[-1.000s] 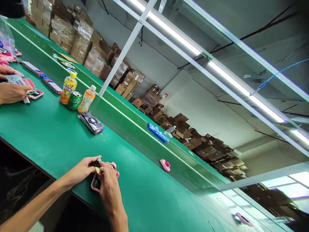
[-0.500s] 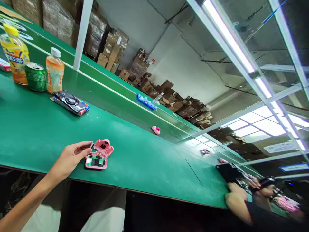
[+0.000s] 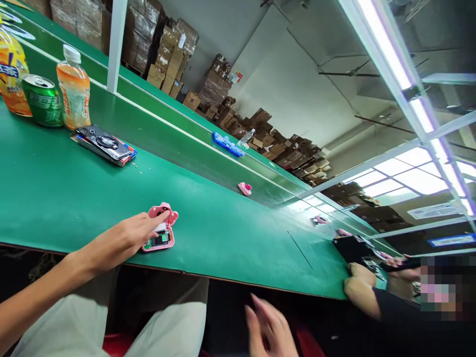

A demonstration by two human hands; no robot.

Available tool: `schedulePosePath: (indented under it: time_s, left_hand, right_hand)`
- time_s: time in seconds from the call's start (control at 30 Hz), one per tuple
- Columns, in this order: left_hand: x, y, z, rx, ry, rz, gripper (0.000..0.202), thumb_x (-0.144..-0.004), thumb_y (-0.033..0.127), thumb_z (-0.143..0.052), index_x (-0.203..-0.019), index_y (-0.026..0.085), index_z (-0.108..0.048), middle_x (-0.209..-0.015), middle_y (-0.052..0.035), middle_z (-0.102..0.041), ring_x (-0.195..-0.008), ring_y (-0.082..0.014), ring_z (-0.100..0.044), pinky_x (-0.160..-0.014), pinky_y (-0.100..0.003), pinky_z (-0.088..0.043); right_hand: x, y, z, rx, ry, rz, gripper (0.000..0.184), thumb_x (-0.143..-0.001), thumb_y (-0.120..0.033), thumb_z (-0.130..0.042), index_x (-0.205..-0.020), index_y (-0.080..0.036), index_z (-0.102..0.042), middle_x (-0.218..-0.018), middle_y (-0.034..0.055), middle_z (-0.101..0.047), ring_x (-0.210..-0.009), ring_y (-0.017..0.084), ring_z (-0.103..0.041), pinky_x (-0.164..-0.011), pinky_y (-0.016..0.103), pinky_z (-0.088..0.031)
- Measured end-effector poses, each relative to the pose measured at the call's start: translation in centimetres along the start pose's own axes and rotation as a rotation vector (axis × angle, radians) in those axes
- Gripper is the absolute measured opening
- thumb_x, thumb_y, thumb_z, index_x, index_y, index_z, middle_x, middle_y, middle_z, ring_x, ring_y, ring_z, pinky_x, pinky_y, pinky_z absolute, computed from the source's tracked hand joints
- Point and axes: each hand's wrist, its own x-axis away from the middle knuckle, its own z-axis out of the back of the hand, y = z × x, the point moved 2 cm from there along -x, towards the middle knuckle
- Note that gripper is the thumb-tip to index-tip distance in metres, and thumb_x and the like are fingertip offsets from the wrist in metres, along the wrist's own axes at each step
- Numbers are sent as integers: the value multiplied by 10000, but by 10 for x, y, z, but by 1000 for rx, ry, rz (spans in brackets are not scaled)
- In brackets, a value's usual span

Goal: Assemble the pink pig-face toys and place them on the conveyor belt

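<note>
Left hand (image 3: 122, 240) has moved in from beside the pink plastic casing (image 3: 158, 249) and now lies over it, while right hand (image 3: 267, 327) has dropped off the bench and shows as a blur below the near edge, fingers loose and spread around nothing I can see. The hands are well apart. Left fingertips (image 3: 158, 213) rest on the casing's upper eared lobe, but I cannot tell whether they grip it or only press on it.

The casing sits on the green bench top (image 3: 223, 258), close to the near edge, with its halves open. A green circuit board (image 3: 159, 241) lies exposed in the lower half, and a small white strip (image 3: 161, 227) shows between the halves, though its material is hard to tell.

It looks light and thin-walled, likely stiff but easily nudged across the smooth bench. The board seems the fragile part, and any link between the halves may be delicate. The pink rim looks like the safest place to take hold, with the board left untouched.

Farther along the bench stand a green can (image 3: 42, 100) and an orange drink bottle (image 3: 73, 88), beside a dark handheld gadget (image 3: 103, 144). A co-worker's hands (image 3: 359, 280) work near the far end.
</note>
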Motion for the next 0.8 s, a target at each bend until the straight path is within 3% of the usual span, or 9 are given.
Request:
schedulePosePath:
  time_s: [0.03,0.1,0.2,0.27,0.37,0.47,0.6,0.7,0.8]
  left_hand:
    - [-1,2,1,-41,-31,-70,647,-1033,84,-405,-1621,283,-222,-1521,-74,-554,-1345,-212,-582,-1104,-351,-508]
    - [-3,7,4,-111,-81,-164,756,-985,-17,-393,-1631,297,-156,-1618,-78,-421,-1461,-223,-445,-1167,-382,-447]
    - [-4,12,7,-159,-98,-227,810,-940,-71,-405,-1628,284,-166,-1652,-116,-346,-1507,-242,-356,-1182,-400,-431]
    - [-5,15,7,-160,-102,-237,783,-940,-66,-427,-1619,255,-205,-1639,-149,-363,-1502,-245,-368,-1178,-390,-436]
    - [-5,14,6,-154,-112,-220,734,-957,-47,-444,-1606,230,-243,-1616,-178,-393,-1495,-253,-385,-1175,-400,-439]
    - [-2,12,2,-125,-85,-167,740,-972,-13,-470,-1611,259,-215,-1609,-155,-407,-1483,-249,-413,-1153,-398,-469]
    - [5,11,-9,-104,54,23,746,-944,212,-674,-1580,221,-284,-1524,-155,-490,-1403,-291,-504,-1104,-430,-523]
    - [9,14,-21,-149,196,215,468,-970,202,-620,-1424,194,-509,-1379,-155,-564,-1183,-294,-631,-954,-452,-601]
    - [9,16,-32,-146,265,329,236,-1010,124,-495,-1182,161,-652,-1190,-121,-630,-1005,-246,-667,-840,-407,-615]
  right_hand:
    - [-18,-21,-14,-78,-42,112,241,-913,-359,-643,-1121,-310,-755,-1114,92,-742,-928,286,-754,-759,430,-675]
    - [-57,-68,-50,-221,-312,376,238,-963,-264,-614,-1179,-266,-713,-1306,105,-684,-1174,272,-681,-973,426,-611]
    - [-98,-124,-94,-326,-574,708,364,-951,-125,-605,-1301,-222,-637,-1390,106,-642,-1298,227,-607,-1084,387,-542]
    - [-109,-140,-109,-326,-657,827,428,-935,-73,-599,-1350,-177,-601,-1380,119,-650,-1317,226,-594,-1111,383,-519]
    - [-111,-140,-113,-297,-694,859,405,-939,-81,-598,-1335,-166,-617,-1322,123,-684,-1267,241,-632,-1083,401,-538]
    - [-111,-132,-108,-335,-686,828,332,-956,-100,-591,-1262,-197,-678,-1225,101,-723,-1142,222,-694,-1002,378,-585]
    - [-117,-125,-107,-404,-646,754,272,-966,-137,-609,-1164,-262,-748,-1161,68,-733,-1063,192,-709,-924,335,-605]
    - [-119,-119,-110,-449,-624,731,290,-973,-160,-612,-1188,-299,-747,-1118,57,-737,-1024,179,-712,-880,314,-610]
    - [-116,-110,-114,-474,-625,718,320,-969,-136,-607,-1195,-315,-747,-1098,52,-734,-999,168,-712,-852,294,-609]
